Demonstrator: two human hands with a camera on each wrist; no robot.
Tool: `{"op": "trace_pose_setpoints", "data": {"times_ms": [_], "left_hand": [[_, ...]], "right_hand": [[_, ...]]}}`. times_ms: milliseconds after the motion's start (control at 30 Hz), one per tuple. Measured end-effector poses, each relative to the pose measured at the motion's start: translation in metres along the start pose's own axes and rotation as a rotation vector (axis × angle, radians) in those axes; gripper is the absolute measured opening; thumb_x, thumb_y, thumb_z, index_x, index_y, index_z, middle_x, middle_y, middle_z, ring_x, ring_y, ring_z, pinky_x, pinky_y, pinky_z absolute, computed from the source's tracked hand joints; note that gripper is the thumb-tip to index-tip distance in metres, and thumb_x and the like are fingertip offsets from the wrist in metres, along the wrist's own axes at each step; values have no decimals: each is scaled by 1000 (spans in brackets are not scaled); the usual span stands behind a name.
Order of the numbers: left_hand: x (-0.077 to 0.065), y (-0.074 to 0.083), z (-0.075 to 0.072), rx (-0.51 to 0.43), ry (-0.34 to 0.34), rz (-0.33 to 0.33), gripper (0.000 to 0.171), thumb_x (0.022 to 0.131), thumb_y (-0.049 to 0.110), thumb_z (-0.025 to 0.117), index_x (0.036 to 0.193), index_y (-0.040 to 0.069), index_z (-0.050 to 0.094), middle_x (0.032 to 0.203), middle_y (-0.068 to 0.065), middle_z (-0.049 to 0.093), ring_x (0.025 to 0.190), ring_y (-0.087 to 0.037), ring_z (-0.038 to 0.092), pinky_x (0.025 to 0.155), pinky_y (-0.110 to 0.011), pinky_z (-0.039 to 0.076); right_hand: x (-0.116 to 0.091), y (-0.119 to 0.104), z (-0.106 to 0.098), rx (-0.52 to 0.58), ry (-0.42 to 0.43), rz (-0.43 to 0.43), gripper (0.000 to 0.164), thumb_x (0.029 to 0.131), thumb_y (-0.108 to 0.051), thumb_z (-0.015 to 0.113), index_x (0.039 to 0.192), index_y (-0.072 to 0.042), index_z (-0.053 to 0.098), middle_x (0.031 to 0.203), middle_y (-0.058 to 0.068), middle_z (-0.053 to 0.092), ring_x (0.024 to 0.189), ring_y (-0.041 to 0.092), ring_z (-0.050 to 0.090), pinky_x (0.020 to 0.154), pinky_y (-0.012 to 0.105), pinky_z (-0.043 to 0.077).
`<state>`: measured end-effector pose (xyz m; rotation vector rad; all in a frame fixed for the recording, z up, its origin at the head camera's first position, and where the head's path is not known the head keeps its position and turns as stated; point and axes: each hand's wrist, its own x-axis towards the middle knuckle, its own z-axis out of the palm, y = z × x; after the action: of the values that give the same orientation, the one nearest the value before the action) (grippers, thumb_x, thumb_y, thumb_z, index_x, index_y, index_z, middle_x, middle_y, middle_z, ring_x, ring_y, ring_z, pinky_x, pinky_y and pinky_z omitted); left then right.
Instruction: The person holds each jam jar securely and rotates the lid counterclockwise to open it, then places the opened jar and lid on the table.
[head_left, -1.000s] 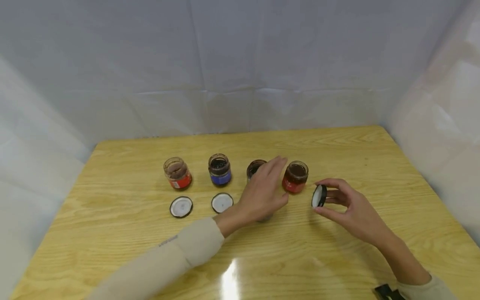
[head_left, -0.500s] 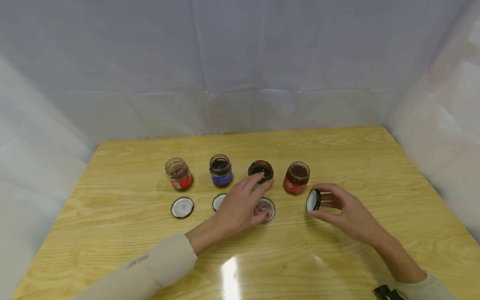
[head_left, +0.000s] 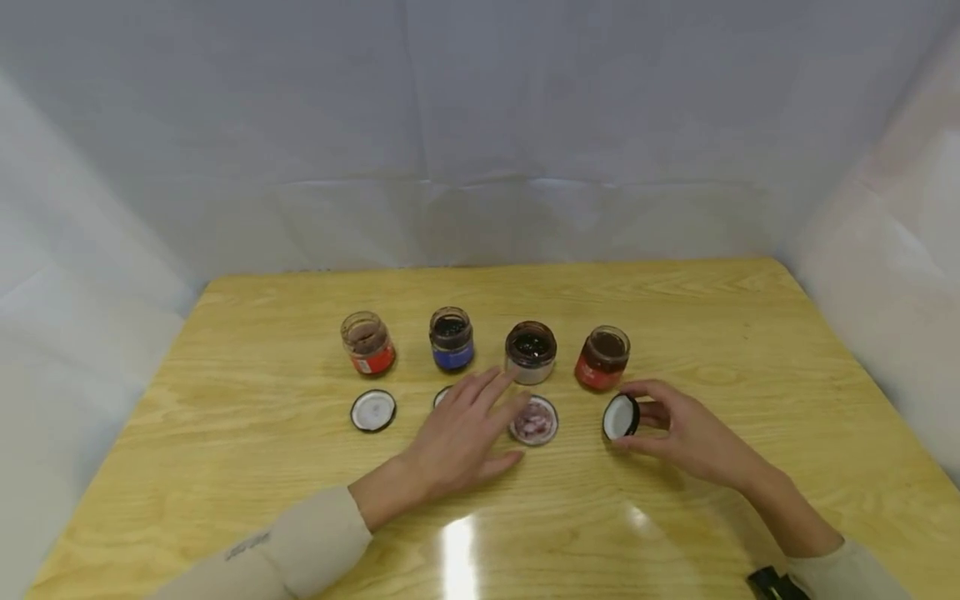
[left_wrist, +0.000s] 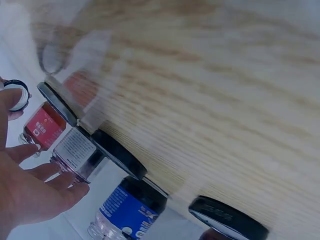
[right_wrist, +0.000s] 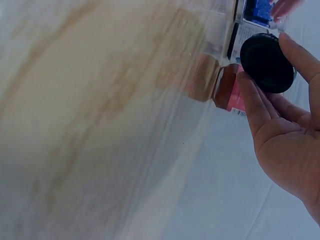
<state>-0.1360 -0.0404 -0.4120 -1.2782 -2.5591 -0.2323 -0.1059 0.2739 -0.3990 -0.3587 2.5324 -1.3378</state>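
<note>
My right hand [head_left: 686, 433] pinches a black jar lid [head_left: 621, 417] by its rim, its white inside facing left. In the right wrist view the lid's black top [right_wrist: 267, 62] shows between thumb and fingers. Just behind it stands an open jar with a red label [head_left: 603, 360]. My left hand [head_left: 457, 442] is spread with nothing in it, low over the lids. Its fingertips reach beside a lid with a purple-smeared inside [head_left: 534, 420]; another white-lined lid [head_left: 441, 395] is mostly hidden beneath the hand. Behind them is an open jar with a pale label [head_left: 531, 353].
Left in the row stand an open blue-labelled jar [head_left: 452, 340] and an open jar with a red-and-white label [head_left: 368, 344]. In front of the latter lies an upturned lid [head_left: 372, 410]. The wooden table [head_left: 247, 492] ends at white sheeting [head_left: 480, 225] behind and at both sides.
My left hand has drawn back left and toward me from over the pale-labelled jar, uncovering it and the smeared lid. My right hand has brought its lid slightly left and lower.
</note>
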Motion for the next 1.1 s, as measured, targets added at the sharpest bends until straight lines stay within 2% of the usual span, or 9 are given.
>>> {"op": "trace_pose_setpoints", "data": {"times_ms": [200,400,667,900,1100], "left_hand": [[-9,-2,-2,32,-58,-24,66,86,53,59,138,13,50,142,-18,42,128,-36,40,105,-51,31],[-17,-4,-3,59,-57,-21,65,87,53,58,137,12,50,141,-19,43,128,-36,40,106,-50,30],[-27,-7,-3,53,-64,-22,63,88,51,57,138,13,50,140,-19,45,128,-35,41,106,-49,30],[-33,-8,-4,68,-79,-22,65,88,55,56,138,14,50,139,-17,46,128,-34,41,106,-49,30],[-36,-8,-3,63,-88,-39,67,88,57,54,139,14,49,140,-17,44,129,-35,39,107,-50,28]], "right_hand": [[6,4,2,6,-33,13,66,78,-32,78,130,-3,49,124,13,53,116,29,55,91,33,47],[10,6,4,-14,-48,-11,61,79,-26,79,127,-2,51,120,12,54,111,28,57,90,33,48],[13,4,4,-153,-20,-26,59,77,-32,80,123,-3,57,112,7,58,98,21,59,83,38,50],[14,9,5,-219,-14,-64,56,73,-24,84,117,1,58,102,6,57,85,16,56,71,27,49],[14,12,5,-245,-4,-90,55,73,-20,84,116,3,58,103,10,52,82,16,52,68,25,47]]}}
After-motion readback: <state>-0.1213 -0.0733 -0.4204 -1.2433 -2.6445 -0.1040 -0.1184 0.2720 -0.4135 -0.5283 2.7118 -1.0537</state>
